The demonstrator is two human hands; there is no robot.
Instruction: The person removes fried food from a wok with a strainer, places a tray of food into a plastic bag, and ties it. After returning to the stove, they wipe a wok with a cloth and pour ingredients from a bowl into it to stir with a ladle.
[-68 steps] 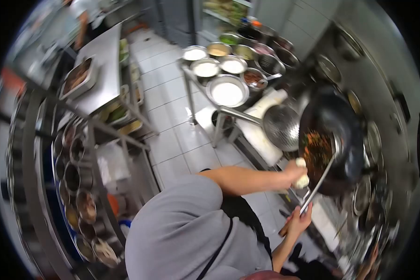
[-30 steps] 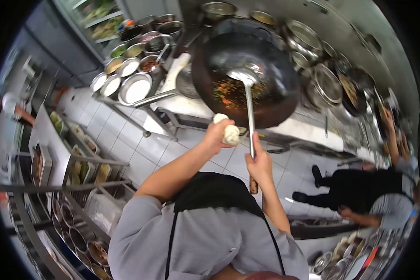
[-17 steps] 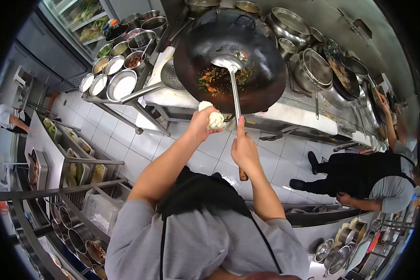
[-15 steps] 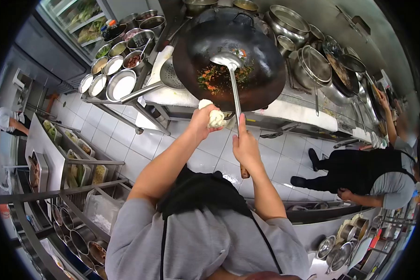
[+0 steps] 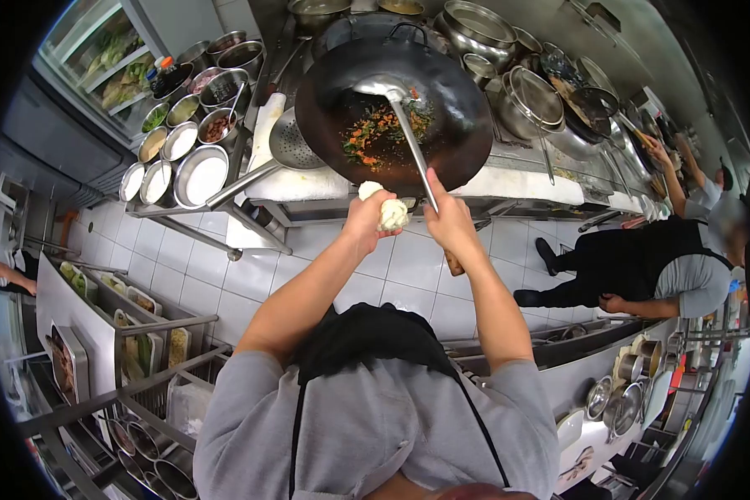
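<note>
My left hand (image 5: 367, 221) is closed round a bunched pale cloth (image 5: 392, 215) at the near rim of a large black wok (image 5: 458, 125). My right hand (image 5: 452, 218) grips the long handle of a metal ladle (image 5: 407, 129), with its wooden end showing below the fist. The ladle's bowl lies inside the wok, up and left of its middle. Chopped orange and green food (image 5: 379, 133) is spread over the wok's bottom. Left of the wok, a perforated strainer (image 5: 293, 143) rests with its handle pointing down and left.
Bowls of white and coloured ingredients (image 5: 202, 177) stand on a rack at the left. Metal pots (image 5: 525, 100) and strainers line the stove's right. A co-worker (image 5: 675, 267) stands at the right, another person further back. Shelves (image 5: 133, 333) with trays are at the lower left.
The ladle's bowl has moved up and left in the wok, its handle now more slanted. My right hand has moved rightward. The view has turned, shifting the wok up and left.
</note>
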